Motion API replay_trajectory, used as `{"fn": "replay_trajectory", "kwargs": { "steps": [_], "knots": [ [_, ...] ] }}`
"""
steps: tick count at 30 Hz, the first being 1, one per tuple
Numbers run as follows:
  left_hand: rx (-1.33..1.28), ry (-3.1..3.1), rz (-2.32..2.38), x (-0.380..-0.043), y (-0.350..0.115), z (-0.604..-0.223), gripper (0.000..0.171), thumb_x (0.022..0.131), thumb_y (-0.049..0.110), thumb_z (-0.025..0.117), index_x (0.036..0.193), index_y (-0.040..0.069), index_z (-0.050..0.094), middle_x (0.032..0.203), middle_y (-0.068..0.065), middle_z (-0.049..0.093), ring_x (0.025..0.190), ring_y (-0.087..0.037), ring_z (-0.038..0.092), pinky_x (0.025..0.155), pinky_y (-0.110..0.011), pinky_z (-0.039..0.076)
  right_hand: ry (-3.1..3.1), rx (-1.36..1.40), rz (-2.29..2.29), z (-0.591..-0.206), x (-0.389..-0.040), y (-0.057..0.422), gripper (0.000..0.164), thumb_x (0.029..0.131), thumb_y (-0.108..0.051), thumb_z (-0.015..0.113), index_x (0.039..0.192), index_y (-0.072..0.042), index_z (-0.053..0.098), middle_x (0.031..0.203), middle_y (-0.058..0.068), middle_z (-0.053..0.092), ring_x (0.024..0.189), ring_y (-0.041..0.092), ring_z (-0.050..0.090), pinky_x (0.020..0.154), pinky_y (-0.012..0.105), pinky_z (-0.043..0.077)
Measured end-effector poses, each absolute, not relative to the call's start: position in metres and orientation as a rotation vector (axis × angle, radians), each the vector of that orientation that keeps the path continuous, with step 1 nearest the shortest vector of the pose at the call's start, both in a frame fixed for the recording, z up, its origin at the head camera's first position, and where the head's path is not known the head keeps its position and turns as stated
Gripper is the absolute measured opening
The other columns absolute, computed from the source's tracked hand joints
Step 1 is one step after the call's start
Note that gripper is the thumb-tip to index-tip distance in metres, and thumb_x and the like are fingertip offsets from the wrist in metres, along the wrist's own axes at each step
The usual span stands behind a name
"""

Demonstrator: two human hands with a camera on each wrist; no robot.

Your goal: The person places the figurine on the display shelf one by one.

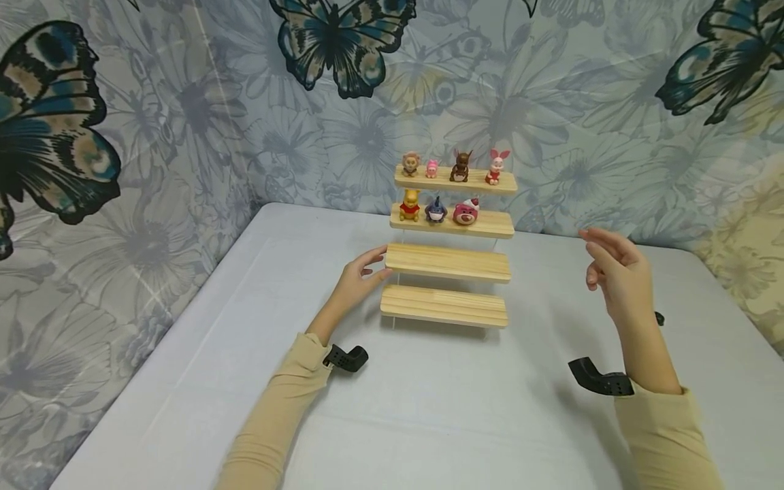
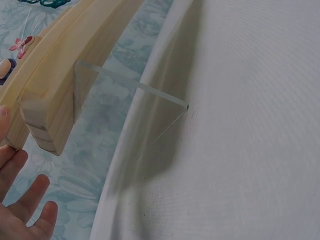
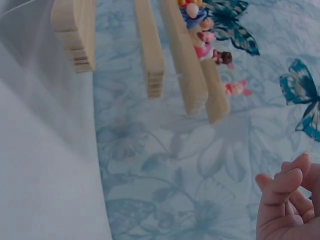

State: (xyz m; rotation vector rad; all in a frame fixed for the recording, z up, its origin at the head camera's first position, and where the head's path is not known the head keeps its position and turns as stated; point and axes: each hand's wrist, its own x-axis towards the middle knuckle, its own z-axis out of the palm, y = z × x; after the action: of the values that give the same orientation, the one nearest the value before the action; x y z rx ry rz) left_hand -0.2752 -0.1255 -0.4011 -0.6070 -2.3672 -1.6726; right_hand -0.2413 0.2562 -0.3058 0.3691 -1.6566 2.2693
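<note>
A tiered stand of pale wooden shelves on clear legs stands on the table. My left hand (image 1: 358,275) holds the left end of the second-lowest shelf (image 1: 447,263), thumb and fingers at its edge. In the left wrist view, the bottom shelf (image 2: 55,110) lies just beside that hand. My right hand (image 1: 626,275) is raised to the right of the stand, its fingers loosely bent and holding nothing. On the second shelf from the top are a yellow bear figurine in a red shirt (image 1: 410,205), a blue-grey donkey figurine (image 1: 436,210) and a pink bear-head figurine (image 1: 466,211).
Several figurines line the top shelf (image 1: 505,182), among them a brown kangaroo-like one (image 1: 461,166) and a pink, long-eared one (image 1: 497,167). A white cloth covers the table (image 1: 429,422). Behind it hangs a floral backdrop with butterflies (image 1: 343,47).
</note>
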Motion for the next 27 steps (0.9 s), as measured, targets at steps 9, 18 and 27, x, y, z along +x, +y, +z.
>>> {"fn": "replay_trajectory", "kwargs": {
  "steps": [9, 18, 27],
  "knots": [
    [-0.608, -2.367, -1.686, -0.274, -0.125, -0.401, 0.05, 0.087, 0.02, 0.061, 0.133, 0.006, 0.044, 0.133, -0.009, 0.043, 0.116, -0.022, 0.043, 0.09, -0.041, 0.038, -1.658, 0.298, 2.259, -0.314, -0.238, 0.266, 0.023, 0.085, 0.005, 0.056, 0.107, 0.009, 0.058, 0.098, 0.01, 0.064, 0.038, 0.012, 0.046, 0.033, 0.018, 0.038],
    [-0.625, -2.364, -1.732, -0.258, -0.122, -0.382, 0.048, 0.088, 0.009, 0.058, 0.131, -0.004, 0.041, 0.132, -0.019, 0.041, 0.116, -0.032, 0.042, 0.091, -0.05, 0.035, -1.659, 0.285, 2.24, -0.322, -0.236, 0.273, 0.022, 0.086, 0.005, 0.055, 0.106, 0.011, 0.056, 0.099, 0.011, 0.063, 0.039, 0.013, 0.046, 0.034, 0.018, 0.039],
    [-0.654, -2.311, -1.77, -0.256, -0.12, -0.377, 0.047, 0.088, 0.005, 0.057, 0.13, -0.008, 0.039, 0.13, -0.022, 0.041, 0.115, -0.033, 0.042, 0.089, -0.048, 0.037, -1.593, 0.246, 2.267, -0.31, -0.23, 0.298, 0.024, 0.085, 0.004, 0.056, 0.107, 0.012, 0.057, 0.098, 0.012, 0.063, 0.039, 0.016, 0.047, 0.035, 0.02, 0.041]
  ]
}}
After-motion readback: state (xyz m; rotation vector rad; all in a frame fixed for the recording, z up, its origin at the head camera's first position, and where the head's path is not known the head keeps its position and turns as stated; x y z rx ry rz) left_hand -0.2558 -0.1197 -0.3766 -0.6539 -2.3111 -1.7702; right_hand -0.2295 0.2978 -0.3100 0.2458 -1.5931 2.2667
